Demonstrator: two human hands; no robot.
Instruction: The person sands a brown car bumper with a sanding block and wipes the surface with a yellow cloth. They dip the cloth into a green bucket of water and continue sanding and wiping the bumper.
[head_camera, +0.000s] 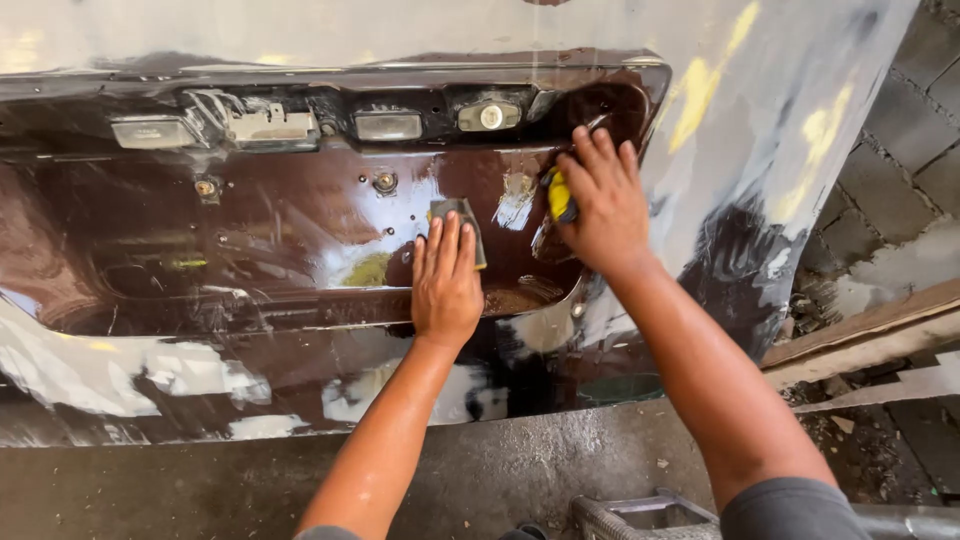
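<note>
Brown wet car panel (250, 230) under flat left hand (446, 280) pressing sandpaper (458, 215); right hand (600, 200) grips yellow sponge (559, 196).

To your right you see grey paving blocks (905, 140) and wooden planks (865, 335); below lies a wet concrete floor (200, 485), with a metal frame (640, 515) near the bottom edge.
</note>
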